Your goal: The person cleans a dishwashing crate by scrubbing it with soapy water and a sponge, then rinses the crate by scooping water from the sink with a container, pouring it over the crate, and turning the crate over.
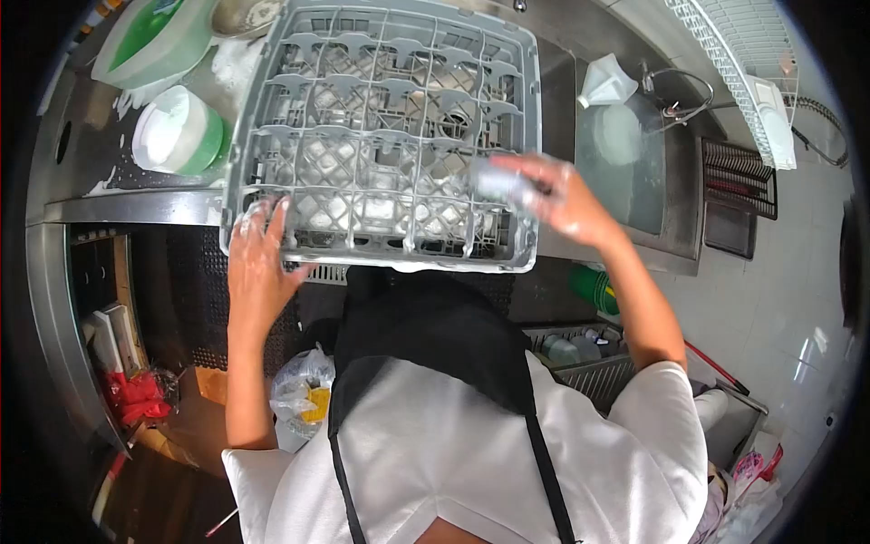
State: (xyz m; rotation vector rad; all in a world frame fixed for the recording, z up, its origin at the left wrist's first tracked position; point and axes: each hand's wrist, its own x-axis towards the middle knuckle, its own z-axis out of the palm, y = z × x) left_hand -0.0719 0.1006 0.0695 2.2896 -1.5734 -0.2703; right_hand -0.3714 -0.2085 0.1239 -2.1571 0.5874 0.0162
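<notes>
A grey plastic dishwasher rack with square compartments lies across the counter in front of me, its near edge overhanging and streaked with suds. My left hand, wet with foam, grips the rack's near left corner, fingers over the rim and thumb along the front edge. Over the right side of the rack, my right hand is closed around a pale, block-shaped scrubber. Motion blurs the scrubber, so I cannot tell whether it is a sponge or a brush.
Left of the rack stand a tub of green liquid and a foamy container. On the right, a water-filled sink has a white jug and a faucet. A dark drying rack is beyond it.
</notes>
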